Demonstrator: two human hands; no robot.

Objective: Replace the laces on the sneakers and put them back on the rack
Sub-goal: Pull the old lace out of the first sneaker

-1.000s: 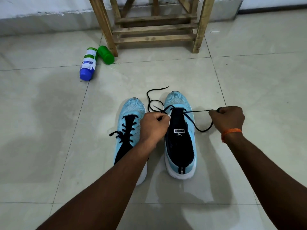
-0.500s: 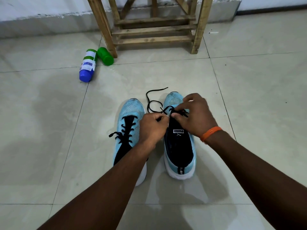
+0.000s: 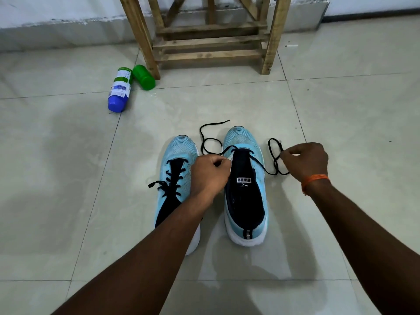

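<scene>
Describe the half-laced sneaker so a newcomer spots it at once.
Two blue sneakers stand before the wooden rack. It is the right sneaker, between the left hand and right hand. Unlike the laced left sneaker, its tongue is bare and its lace trails loose.

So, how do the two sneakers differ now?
The left sneaker is fully laced; the right sneaker has its lace only at the front eyelets. No hand holds the left one; the left hand grips the right one, the right hand pinches its lace. Both are light blue, white-soled.
</scene>
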